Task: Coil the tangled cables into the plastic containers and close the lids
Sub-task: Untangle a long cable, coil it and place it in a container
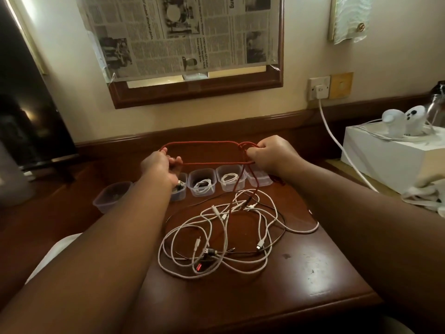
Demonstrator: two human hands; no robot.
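Both hands are raised above the wooden table [301, 268], stretching a red cable [204, 142] into a long flat loop between them. The left hand [159, 166] pinches one end of the loop with curled fingers; the right hand [269, 153] grips the other end, where several turns of the red cable bunch together and a strand hangs down toward the table.

Below the hands stands a row of clear plastic containers [201, 183], lids off; three hold coiled white cables, and the one at the right end is partly behind the right hand. A further container [112, 196] sits apart to the left.

Nearer the person lies a tangle of white and black cables [224, 235].

On the wall hangs a wood-framed mirror covered with newspaper [183, 34]; its print is too small to read. A white plug sits in a wall socket [319, 89], and a white box [385, 160] stands at the right.
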